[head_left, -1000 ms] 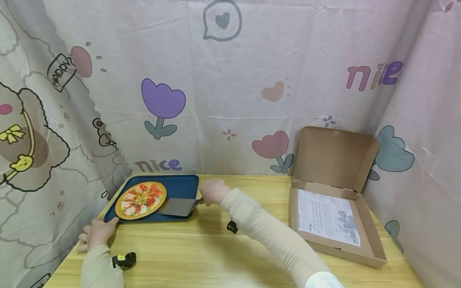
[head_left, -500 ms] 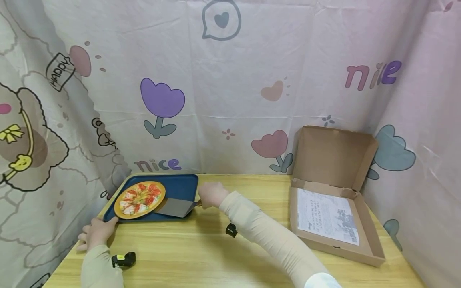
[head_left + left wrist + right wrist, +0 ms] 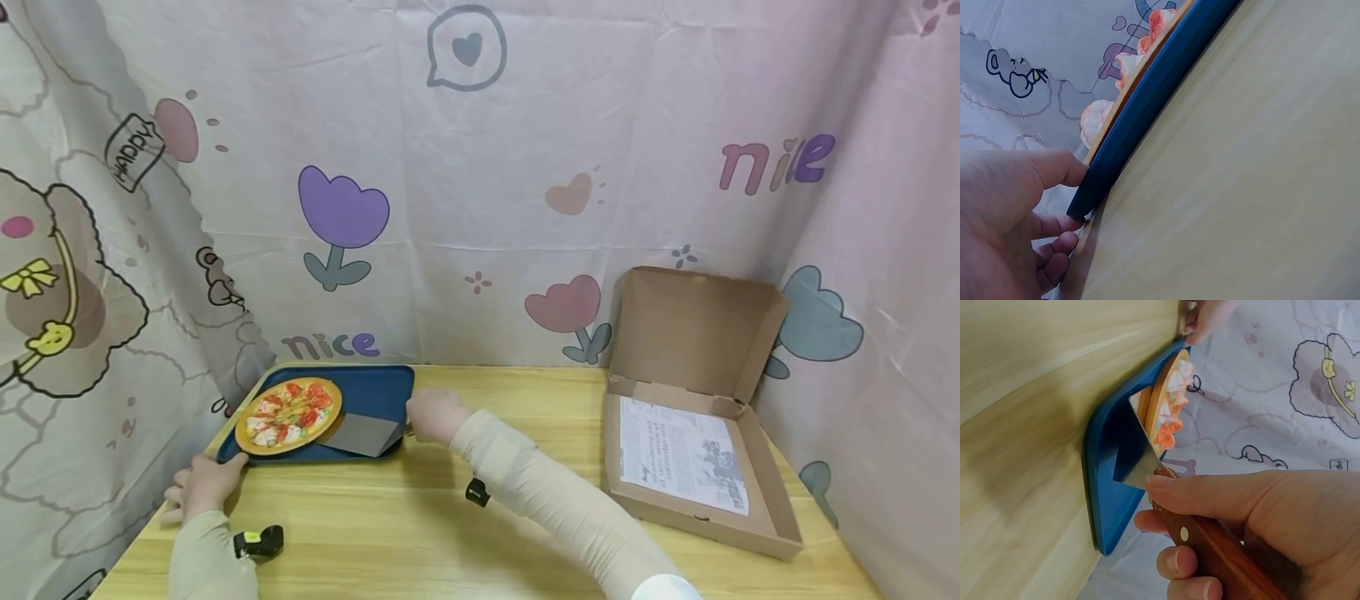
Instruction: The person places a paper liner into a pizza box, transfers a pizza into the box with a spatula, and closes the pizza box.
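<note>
A pizza (image 3: 288, 417) with a yellow-orange crust and red and white toppings lies in the left half of a blue tray (image 3: 375, 383). My right hand (image 3: 437, 417) grips the brown wooden handle of a metal spatula (image 3: 362, 435). In the right wrist view, the thumb presses along the top of the handle and the flat blade (image 3: 1141, 469) reaches to the crust's edge, tilted over the tray. My left hand (image 3: 202, 487) pinches the tray's near-left corner, with the thumb (image 3: 1063, 167) on the rim and a finger beneath it.
A cardboard pizza box (image 3: 705, 525) stands at the right of the wooden table (image 3: 450, 533), lid raised, with a printed paper (image 3: 682, 454) inside. A patterned curtain (image 3: 480, 183) hangs behind and at both sides.
The right hand has moved slightly left and toward me with the spatula. The pizza has slid a little left in the tray. The left hand has stayed at the tray's corner.
</note>
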A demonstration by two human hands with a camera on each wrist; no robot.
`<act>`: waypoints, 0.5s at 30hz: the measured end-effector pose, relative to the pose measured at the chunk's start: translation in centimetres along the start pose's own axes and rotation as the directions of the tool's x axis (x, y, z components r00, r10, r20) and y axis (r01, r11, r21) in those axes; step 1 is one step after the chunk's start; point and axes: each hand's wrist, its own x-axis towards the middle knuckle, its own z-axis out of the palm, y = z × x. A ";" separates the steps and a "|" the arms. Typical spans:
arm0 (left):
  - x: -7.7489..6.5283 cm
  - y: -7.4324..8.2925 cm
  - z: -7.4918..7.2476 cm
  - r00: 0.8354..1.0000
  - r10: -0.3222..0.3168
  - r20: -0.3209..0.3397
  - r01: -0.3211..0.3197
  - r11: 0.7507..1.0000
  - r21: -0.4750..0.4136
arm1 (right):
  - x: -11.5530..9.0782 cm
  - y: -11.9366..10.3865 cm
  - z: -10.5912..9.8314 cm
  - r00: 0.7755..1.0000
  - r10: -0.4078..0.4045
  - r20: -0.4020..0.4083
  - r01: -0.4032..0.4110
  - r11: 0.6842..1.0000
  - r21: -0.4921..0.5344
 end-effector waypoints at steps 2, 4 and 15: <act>0.1 0.0 0.1 1.000 -0.001 -0.002 0.001 1.000 0.002 | -0.1 -0.1 0.0 1.000 -0.005 -0.014 0.005 1.000 -0.020; 0.2 -0.1 0.1 1.000 -0.003 -0.004 0.003 1.000 0.004 | -0.2 -0.2 0.0 1.000 -0.015 -0.024 0.014 0.999 -0.042; -0.1 0.2 0.0 1.000 -0.019 0.017 0.019 1.000 0.012 | -0.5 -0.6 0.3 0.998 -0.033 -0.047 0.029 0.997 -0.077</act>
